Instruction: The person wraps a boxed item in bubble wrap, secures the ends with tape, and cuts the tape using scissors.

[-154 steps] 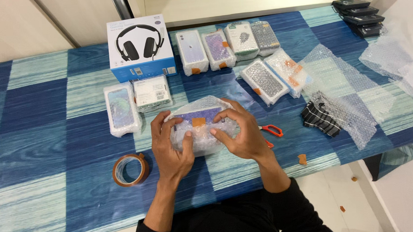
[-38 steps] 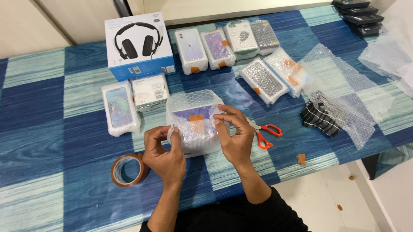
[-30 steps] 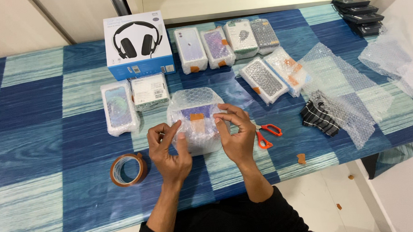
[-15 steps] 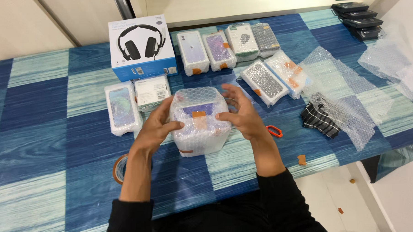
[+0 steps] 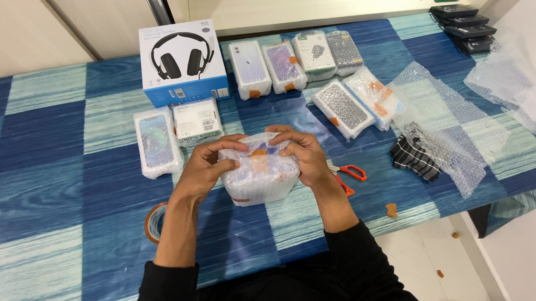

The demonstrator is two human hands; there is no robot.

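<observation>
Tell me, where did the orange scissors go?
In the head view, the orange scissors lie on the blue checked table, just to the right of the right hand that holds the bubble-wrapped package, with the striped cloth further right.

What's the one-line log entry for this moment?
left hand: grips bubble-wrapped parcel | right hand: grips parcel, opposite side | scissors: on table, beside right wrist | tape roll: near left forearm

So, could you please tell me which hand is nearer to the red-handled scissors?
The right hand. It grips the right side of the bubble-wrapped parcel, just beside the scissors. The left hand holds the parcel's far side, with the parcel between it and the scissors.
</observation>
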